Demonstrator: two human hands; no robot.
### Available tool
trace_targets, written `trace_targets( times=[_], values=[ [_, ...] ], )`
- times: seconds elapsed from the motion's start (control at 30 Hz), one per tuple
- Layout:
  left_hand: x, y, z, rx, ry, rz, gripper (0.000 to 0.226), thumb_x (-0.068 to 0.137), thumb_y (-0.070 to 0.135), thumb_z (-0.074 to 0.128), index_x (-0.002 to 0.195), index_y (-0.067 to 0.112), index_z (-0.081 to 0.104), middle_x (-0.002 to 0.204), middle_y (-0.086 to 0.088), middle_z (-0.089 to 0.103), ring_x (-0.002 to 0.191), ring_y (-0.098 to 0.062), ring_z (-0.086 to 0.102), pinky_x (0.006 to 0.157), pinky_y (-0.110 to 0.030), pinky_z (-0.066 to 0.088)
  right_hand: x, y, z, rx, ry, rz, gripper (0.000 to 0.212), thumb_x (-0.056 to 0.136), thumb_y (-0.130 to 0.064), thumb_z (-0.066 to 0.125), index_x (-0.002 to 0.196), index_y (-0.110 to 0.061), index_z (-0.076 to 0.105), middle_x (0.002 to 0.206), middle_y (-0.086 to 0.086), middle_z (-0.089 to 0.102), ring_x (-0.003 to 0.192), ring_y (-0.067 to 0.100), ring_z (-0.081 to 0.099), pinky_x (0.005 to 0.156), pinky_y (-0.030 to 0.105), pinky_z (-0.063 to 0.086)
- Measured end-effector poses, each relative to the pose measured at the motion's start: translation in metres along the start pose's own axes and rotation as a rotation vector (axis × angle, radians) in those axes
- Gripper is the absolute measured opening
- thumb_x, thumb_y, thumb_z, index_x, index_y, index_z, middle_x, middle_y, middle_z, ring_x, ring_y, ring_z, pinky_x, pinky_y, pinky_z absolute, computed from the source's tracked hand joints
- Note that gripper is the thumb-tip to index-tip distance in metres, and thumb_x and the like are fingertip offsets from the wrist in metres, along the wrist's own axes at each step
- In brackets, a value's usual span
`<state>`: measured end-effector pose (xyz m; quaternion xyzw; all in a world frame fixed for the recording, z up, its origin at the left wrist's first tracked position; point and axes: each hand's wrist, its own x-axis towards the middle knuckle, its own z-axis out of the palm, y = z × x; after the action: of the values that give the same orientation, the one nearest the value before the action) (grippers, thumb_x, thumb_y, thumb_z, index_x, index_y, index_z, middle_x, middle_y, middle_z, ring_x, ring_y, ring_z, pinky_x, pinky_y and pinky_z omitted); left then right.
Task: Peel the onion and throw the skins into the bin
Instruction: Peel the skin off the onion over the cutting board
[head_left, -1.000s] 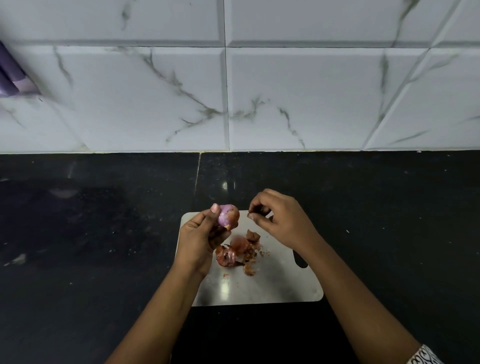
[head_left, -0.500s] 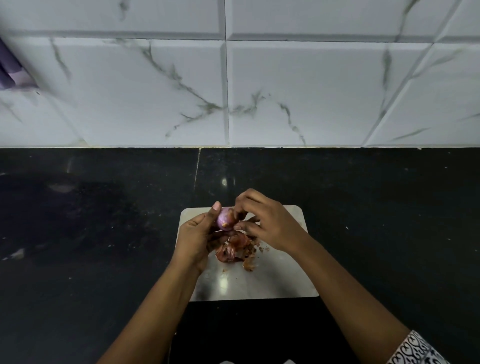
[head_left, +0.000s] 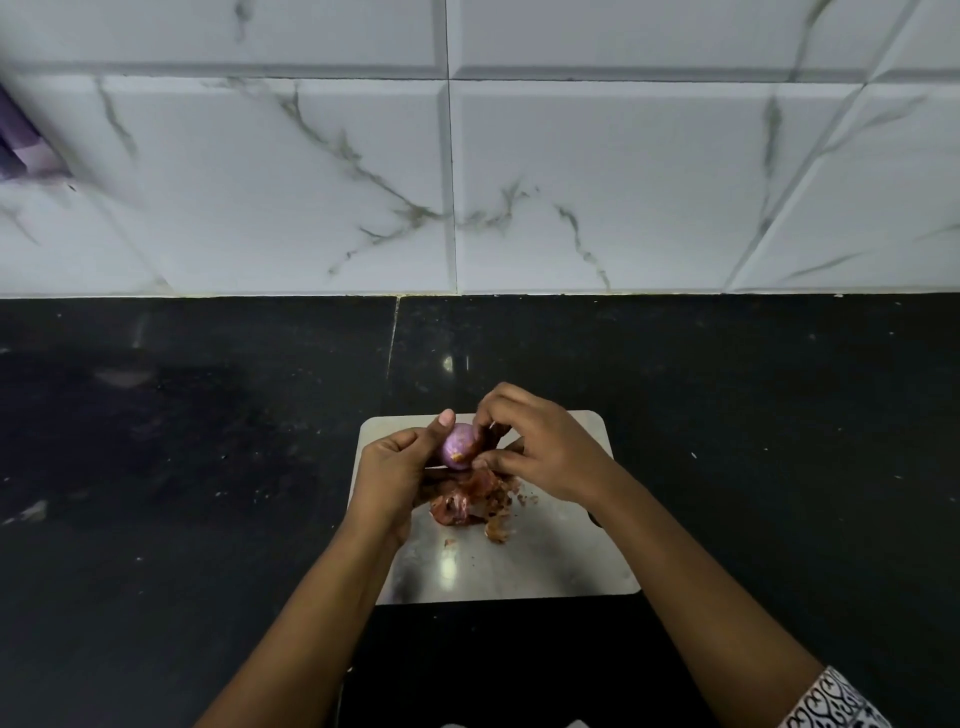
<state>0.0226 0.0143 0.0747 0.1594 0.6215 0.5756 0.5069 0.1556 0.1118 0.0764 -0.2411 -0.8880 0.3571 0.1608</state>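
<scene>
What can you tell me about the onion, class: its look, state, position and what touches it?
The onion is small, rounded, glossy purple, mostly peeled, with a yellowish spot at its near end. It is held above the cutting board, over a heap of reddish-brown skins. The left hand grips it, a fingertip at its top; the right hand pinches at its right side.

Skins (head_left: 470, 501) on board (head_left: 561, 561), under onion (head_left: 457, 446)

Glossy black counter (head_left: 208, 467), marbled tiles (head_left: 597, 182)
</scene>
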Motion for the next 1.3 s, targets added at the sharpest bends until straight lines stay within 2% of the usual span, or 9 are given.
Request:
trace_targets(
  times=[0.17, 0.37, 0.5, 0.67, 0.8, 0.9, 1.1, 1.17, 1.3],
  values=[
    [-0.001, -0.002, 0.001, -0.016, 0.001, -0.026, 0.042, 0.068, 0.040, 0.065, 0.087, 0.003, 0.072, 0.068, -0.009, 0.073, 0.057, -0.016, 0.069, 0.050, -0.022, 0.053, -0.002, 0.004, -0.005, 0.071, 0.027, 0.008, 0.022, 0.075, -0.013, 0.075, 0.080, -0.023, 0.057, 0.096, -0.010, 0.052, 0.088, 0.005, 0.058, 0.071, 0.018, 0.054],
    [0.001, -0.002, 0.000, 0.006, -0.016, -0.045, 0.039, 0.073, 0.043, 0.064, 0.082, 0.007, 0.073, 0.071, -0.010, 0.073, 0.059, -0.016, 0.070, 0.051, -0.022, 0.054, -0.002, 0.001, -0.003, -0.057, 0.046, -0.095, 0.029, 0.078, -0.012, 0.071, 0.106, -0.019, 0.065, 0.106, -0.007, 0.056, 0.091, 0.002, 0.054, 0.075, 0.010, 0.050],
    [0.001, 0.001, -0.005, 0.027, -0.097, -0.066, 0.029, 0.086, 0.035, 0.060, 0.086, 0.009, 0.072, 0.070, -0.005, 0.073, 0.061, -0.015, 0.071, 0.051, -0.020, 0.053, -0.003, 0.000, -0.002, -0.090, 0.141, -0.142, 0.019, 0.079, -0.012, 0.070, 0.098, -0.013, 0.071, 0.096, 0.002, 0.064, 0.085, 0.003, 0.055, 0.073, 0.011, 0.046],
    [0.008, -0.001, -0.008, 0.001, -0.118, -0.125, 0.027, 0.087, 0.032, 0.060, 0.092, 0.008, 0.071, 0.074, -0.010, 0.073, 0.061, -0.015, 0.069, 0.050, -0.019, 0.053, -0.003, 0.001, 0.002, -0.086, 0.234, -0.206, 0.010, 0.080, -0.020, 0.067, 0.088, -0.016, 0.072, 0.084, -0.001, 0.065, 0.074, 0.006, 0.059, 0.062, 0.020, 0.049],
    [0.011, -0.012, -0.004, -0.120, -0.113, -0.182, 0.029, 0.090, 0.031, 0.057, 0.094, 0.005, 0.069, 0.071, -0.012, 0.072, 0.055, -0.014, 0.067, 0.045, -0.018, 0.051, -0.008, 0.007, 0.005, -0.056, 0.246, -0.152, 0.011, 0.080, -0.020, 0.067, 0.088, -0.014, 0.071, 0.084, -0.001, 0.064, 0.074, 0.007, 0.059, 0.062, 0.023, 0.049],
    [0.013, -0.019, -0.003, -0.233, -0.075, -0.241, 0.033, 0.091, 0.034, 0.055, 0.091, 0.003, 0.066, 0.066, -0.012, 0.071, 0.051, -0.013, 0.067, 0.044, -0.016, 0.051, -0.017, 0.014, 0.009, -0.068, 0.083, -0.052, 0.012, 0.079, -0.017, 0.070, 0.091, -0.014, 0.071, 0.086, -0.002, 0.065, 0.077, 0.009, 0.060, 0.067, 0.023, 0.049],
    [0.017, -0.027, -0.015, -0.383, -0.098, -0.306, 0.042, 0.089, 0.041, 0.055, 0.106, 0.003, 0.064, 0.089, -0.015, 0.074, 0.070, -0.017, 0.073, 0.050, -0.019, 0.056, -0.030, 0.018, 0.021, 0.025, 0.066, 0.197, 0.023, 0.088, -0.015, 0.061, 0.109, -0.020, 0.069, 0.101, -0.001, 0.070, 0.093, 0.009, 0.063, 0.083, 0.026, 0.050],
    [0.017, -0.029, -0.018, -0.425, -0.125, -0.308, 0.045, 0.087, 0.040, 0.057, 0.113, 0.003, 0.062, 0.096, -0.015, 0.073, 0.073, -0.016, 0.073, 0.053, -0.019, 0.057, -0.028, 0.015, 0.025, -0.071, 0.038, 0.229, 0.025, 0.090, -0.017, 0.059, 0.112, -0.023, 0.067, 0.106, -0.002, 0.071, 0.096, 0.013, 0.064, 0.086, 0.030, 0.051],
    [0.017, -0.031, -0.023, -0.435, -0.193, -0.190, 0.036, 0.081, 0.027, 0.057, 0.109, 0.007, 0.065, 0.102, -0.012, 0.072, 0.080, -0.016, 0.072, 0.065, -0.019, 0.058, -0.024, 0.005, 0.028, -0.142, 0.254, 0.276, 0.010, 0.079, -0.029, 0.072, 0.083, -0.021, 0.070, 0.079, -0.005, 0.071, 0.073, 0.011, 0.063, 0.068, 0.029, 0.052]
  ],
)
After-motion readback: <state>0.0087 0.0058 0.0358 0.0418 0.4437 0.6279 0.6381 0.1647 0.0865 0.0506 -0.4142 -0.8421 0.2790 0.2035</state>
